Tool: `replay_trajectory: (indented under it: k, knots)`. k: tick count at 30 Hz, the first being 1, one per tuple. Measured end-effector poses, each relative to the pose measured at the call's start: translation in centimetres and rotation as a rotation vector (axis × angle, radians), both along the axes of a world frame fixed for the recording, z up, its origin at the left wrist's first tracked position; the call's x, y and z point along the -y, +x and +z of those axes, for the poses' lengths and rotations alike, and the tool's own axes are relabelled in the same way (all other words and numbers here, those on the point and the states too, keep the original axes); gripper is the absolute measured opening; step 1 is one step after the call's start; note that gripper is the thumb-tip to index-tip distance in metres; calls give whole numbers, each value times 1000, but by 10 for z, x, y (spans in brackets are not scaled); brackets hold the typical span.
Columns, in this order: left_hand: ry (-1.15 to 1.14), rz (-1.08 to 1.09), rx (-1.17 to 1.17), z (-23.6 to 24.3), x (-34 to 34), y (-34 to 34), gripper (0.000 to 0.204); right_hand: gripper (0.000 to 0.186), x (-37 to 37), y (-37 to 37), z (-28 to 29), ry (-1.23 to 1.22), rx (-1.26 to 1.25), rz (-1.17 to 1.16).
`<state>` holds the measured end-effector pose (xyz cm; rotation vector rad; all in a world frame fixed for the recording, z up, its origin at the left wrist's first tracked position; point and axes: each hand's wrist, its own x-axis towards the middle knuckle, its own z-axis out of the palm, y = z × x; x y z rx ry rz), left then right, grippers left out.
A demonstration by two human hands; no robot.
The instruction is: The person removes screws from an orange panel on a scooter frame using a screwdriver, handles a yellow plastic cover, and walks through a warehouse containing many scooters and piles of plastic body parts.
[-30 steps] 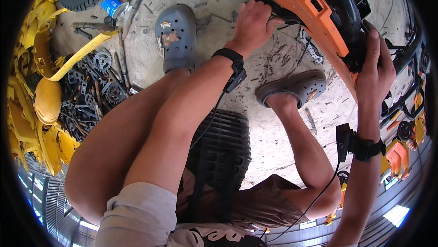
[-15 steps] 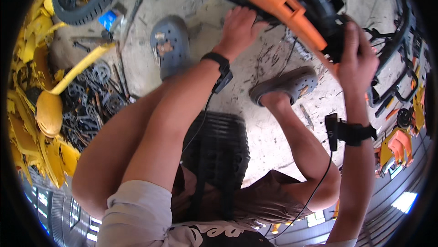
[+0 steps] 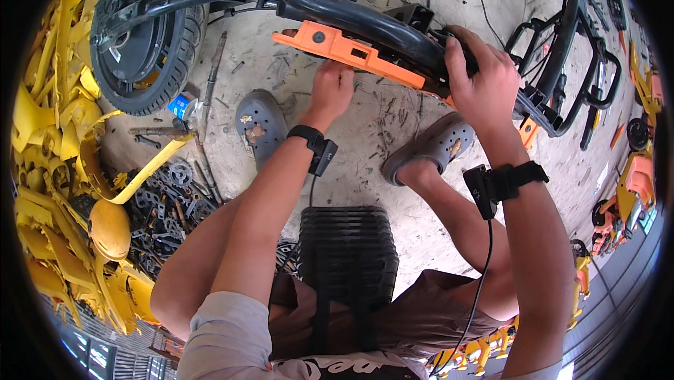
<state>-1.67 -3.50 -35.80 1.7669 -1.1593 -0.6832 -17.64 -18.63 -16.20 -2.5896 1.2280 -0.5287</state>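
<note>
Right hand [image 3: 486, 85] on the black frame [image 3: 351, 18], left hand [image 3: 330, 92] at the orange panel [image 3: 382, 67]

Your left forearm reaches up and forward, wrist almost straight, the hand curled just at the panel's lower edge. Your right forearm rises along the right side and leans inward; that hand straddles the tube's near end, thumb on one side, fingers bent over the other, gripping it. The panel lies along the side of the frame facing you, slanting down from left to right between your hands.

The left fingertips disappear behind the panel, so you cannot tell whether they hold anything. The right fingertips are partly lost against the dark metal. The upper border cuts off the frame and the wheel [image 3: 130, 64] at its left, and the yellow parts [image 3: 42, 162] heaped at far left blur into the dark rim.

Pale lettering on your shirt [image 3: 358, 364] is cropped and partial; the blue can [image 3: 180, 106] beside the tyre carries white print too small to read
</note>
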Motion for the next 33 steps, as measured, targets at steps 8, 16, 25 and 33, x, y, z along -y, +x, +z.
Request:
replay_trajectory:
  k: [8, 16, 25, 33]
  knots:
    - [-178, 82, 155, -10, 4, -12, 34, 28, -1, 0, -2, 5, 1, -49]
    - [179, -60, 180, 18, -27, -1, 52, 31, -5, 0, 9, 95, -9, -112]
    - [813, -120, -23, 47, -146, -92, 35, 42, -9, -3, 17, 33, -257, 41]
    - [972, -176, -163, 70, -182, -130, 26, 43, -118, -112, 175, 1146, 775, -234]
